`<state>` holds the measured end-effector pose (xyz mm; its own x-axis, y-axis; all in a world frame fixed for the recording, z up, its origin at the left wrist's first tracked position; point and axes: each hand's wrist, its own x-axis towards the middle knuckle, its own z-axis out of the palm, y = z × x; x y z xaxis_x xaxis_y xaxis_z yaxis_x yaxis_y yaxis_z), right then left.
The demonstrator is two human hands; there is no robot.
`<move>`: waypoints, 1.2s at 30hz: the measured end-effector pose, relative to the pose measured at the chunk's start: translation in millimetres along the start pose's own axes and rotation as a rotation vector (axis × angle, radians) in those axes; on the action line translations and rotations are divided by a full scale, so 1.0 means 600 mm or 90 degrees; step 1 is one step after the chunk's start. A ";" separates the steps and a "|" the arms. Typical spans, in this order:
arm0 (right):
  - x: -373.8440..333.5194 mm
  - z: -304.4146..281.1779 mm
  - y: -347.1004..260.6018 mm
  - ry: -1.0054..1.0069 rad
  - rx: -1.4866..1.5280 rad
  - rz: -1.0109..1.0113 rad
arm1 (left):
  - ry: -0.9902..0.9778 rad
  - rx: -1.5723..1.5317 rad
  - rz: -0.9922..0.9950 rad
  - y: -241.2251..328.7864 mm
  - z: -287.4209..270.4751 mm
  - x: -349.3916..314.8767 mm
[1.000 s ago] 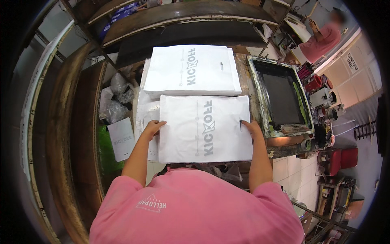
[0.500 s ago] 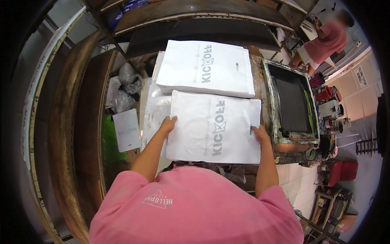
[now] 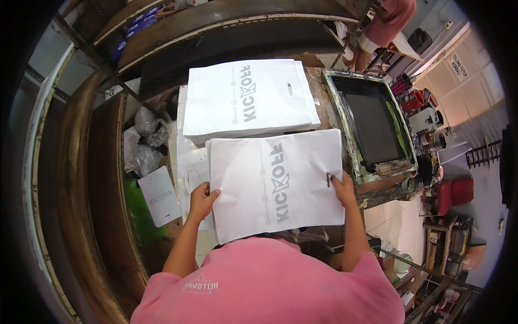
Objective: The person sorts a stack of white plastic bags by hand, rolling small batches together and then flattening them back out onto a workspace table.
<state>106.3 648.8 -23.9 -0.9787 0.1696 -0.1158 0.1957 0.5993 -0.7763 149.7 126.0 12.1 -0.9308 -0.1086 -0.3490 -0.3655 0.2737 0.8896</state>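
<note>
My left hand (image 3: pixel 203 201) grips the left edge of a stack of white bags (image 3: pixel 237 183), its thumb lying on top. At the opposite edge my right hand (image 3: pixel 343 190) holds the same stack, thumb beside the small dark handle slot. Large grey lettering is printed on the top bag. The stack is slightly tilted, close to my body, and looks raised off the table. Just beyond it lies a thicker pile of the same printed white bags (image 3: pixel 210 102). My fingers under the stack are hidden.
A screen-printing frame (image 3: pixel 332 102) with dark mesh lies to the right. Paint cans (image 3: pixel 413 101) stand beyond it. On the left are clear plastic bags (image 3: pixel 148 156), a loose printed bag (image 3: pixel 160 197) and wooden shelves (image 3: pixel 110 178). Another person (image 3: pixel 386 24) stands at the far right.
Both hands have brought the near stack toward my body and tilted it, widening its offset from the far pile. The view has shifted, and the other person has turned or moved partly out of it.
</note>
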 end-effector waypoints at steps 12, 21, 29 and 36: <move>0.198 -0.082 -0.230 -0.039 0.076 -0.072 | -0.033 -0.047 0.091 0.193 -0.106 0.187; 0.570 0.018 -0.310 -0.125 0.123 0.084 | -0.028 -0.030 0.022 0.315 -0.199 0.504; 0.619 0.071 -0.388 -0.136 -0.004 0.140 | -0.038 -0.012 -0.030 0.299 -0.226 0.610; 0.704 0.097 -0.298 -0.147 -0.048 0.135 | -0.077 -0.046 -0.052 0.267 -0.209 0.651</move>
<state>-345.3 567.9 29.7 -0.9019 0.1205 -0.4148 0.3931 0.6272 -0.6724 -272.3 7.8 55.3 -0.8928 -0.0113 -0.4503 -0.4433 0.1989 0.8740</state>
